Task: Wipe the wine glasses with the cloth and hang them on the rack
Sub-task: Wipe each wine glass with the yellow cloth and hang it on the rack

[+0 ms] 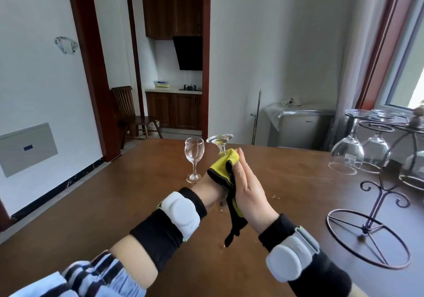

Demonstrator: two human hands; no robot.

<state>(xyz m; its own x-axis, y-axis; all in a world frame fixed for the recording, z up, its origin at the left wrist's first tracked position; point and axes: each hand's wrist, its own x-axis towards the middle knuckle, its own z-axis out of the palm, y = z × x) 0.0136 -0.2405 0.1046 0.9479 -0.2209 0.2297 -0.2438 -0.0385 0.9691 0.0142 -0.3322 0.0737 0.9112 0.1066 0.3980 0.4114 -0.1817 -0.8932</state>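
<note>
While both hands work at one glass over the brown counter (pixel 286 182): wine glass, cloth, rack.
Held wine glass (pixel 220 143) is tipped foot-up and away from the person, bowl hidden in the yellow-and-black cloth (pixel 226 162). Left hand (pixel 212 187) is mostly under the cloth; fingers not visible, grip cannot be told. Right hand (pixel 249 185) lies flat against the cloth, fingers straight and together. Second wine glass (pixel 194 159) stands upright on the counter just left of the held one. Wire rack (pixel 378 193) stands well right of the held glass, with hanging glasses (pixel 347 153) bowl-down.
</note>
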